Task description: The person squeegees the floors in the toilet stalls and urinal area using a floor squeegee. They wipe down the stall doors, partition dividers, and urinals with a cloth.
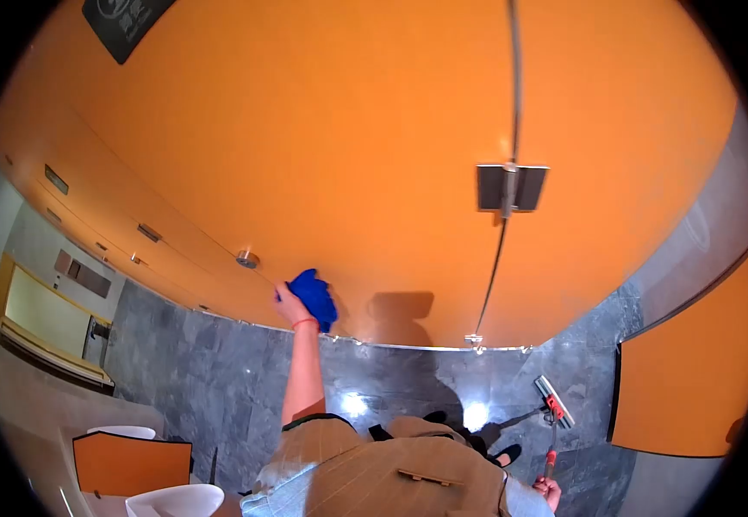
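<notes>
A crumpled blue cloth (315, 297) is in my left hand (290, 307), whose fingers are closed on it. That hand presses the cloth to the lower part of an orange stall door (365, 189), right of a round metal knob (247, 258). Low at my right side, my right hand (548, 494) is wrapped round the handle of a long-handled mop. The narrow, pale mop head (555, 402) with its red fitting rests on the grey tiled floor, away from the door.
A dark metal hinge (512, 188) joins the door to the panel on its right. Another orange panel (684, 392) stands at the right. White urinals (176, 501) with an orange divider (133, 464) are at the lower left. Grey tiles (219, 362) run beneath the doors.
</notes>
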The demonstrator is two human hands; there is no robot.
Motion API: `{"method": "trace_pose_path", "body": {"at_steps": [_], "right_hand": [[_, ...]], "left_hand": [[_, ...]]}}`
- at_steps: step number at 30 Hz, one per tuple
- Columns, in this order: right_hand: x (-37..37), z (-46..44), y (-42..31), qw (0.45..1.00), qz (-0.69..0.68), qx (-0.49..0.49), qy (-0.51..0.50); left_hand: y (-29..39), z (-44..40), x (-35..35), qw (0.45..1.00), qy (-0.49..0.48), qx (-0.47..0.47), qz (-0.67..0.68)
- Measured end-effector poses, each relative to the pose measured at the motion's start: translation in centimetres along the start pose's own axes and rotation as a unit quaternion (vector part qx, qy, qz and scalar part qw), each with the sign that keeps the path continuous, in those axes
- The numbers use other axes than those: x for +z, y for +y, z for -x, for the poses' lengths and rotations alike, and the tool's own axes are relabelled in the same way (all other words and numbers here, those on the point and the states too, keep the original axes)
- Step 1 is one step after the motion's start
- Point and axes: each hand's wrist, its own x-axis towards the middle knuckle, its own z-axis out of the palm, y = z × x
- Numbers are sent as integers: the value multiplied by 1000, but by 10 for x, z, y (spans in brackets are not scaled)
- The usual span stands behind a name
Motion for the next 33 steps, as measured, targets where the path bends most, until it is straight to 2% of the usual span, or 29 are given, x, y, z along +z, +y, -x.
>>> {"method": "trace_pose_path", "body": {"at_steps": [1, 3, 5, 7, 8, 9, 10, 11, 13, 14, 15, 19, 22, 24, 26, 28, 30, 32, 33], "right_hand": [[-8, -17, 11, 1000, 3, -4, 5], [-57, -50, 30, 986, -149, 43, 65], [-44, -49, 55, 989, -141, 19, 43], [-18, -28, 69, 987, -160, 7, 7], [-10, -20, 76, 982, -187, 13, -5], [4, -8, 81, 983, -182, 0, 25], [15, 4, 89, 983, -176, -10, 54], [15, 12, 95, 978, -203, 7, 39], [1, 12, 113, 976, -216, 25, -2], [-6, 19, 123, 976, -219, 16, -2], [3, 26, 129, 975, -222, 27, 2], [4, 56, 178, 978, -208, 33, 3], [9, 84, 232, 977, -205, 44, 32], [7, 94, 267, 982, -170, 20, 73], [-3, 98, 297, 983, -173, 14, 63], [-11, 104, 320, 985, -164, 9, 59], [-10, 115, 335, 986, -159, 17, 55], [-19, 119, 346, 982, -176, 46, 51], [-24, 122, 350, 983, -170, 50, 45]], "left_hand": [[-21, -38, -17, 995, 4, 64, -77], [-9, -70, -22, 957, 83, 133, -243], [-22, -111, -34, 947, -28, 172, -269], [-10, -120, -29, 924, -42, 259, -279], [6, -119, -30, 920, -68, 236, -307], [21, -117, -29, 914, -95, 214, -331], [29, -120, -30, 909, -94, 202, -353], [32, -121, -31, 903, -90, 192, -374], [37, -115, -31, 901, -76, 212, -370], [37, -114, -34, 898, -48, 237, -368], [33, -113, -32, 909, -47, 225, -349], [46, -91, -55, 933, -108, 191, -285], [61, -56, -90, 933, -85, 205, -283], [65, -35, -121, 925, -92, 281, -238], [72, -11, -169, 915, -174, 237, -277], [52, 1, -212, 950, -188, 202, -147], [50, 2, -239, 964, -165, 106, -181], [39, 3, -257, 966, -215, 84, -114], [43, 4, -273, 906, -345, 111, -217]]}}
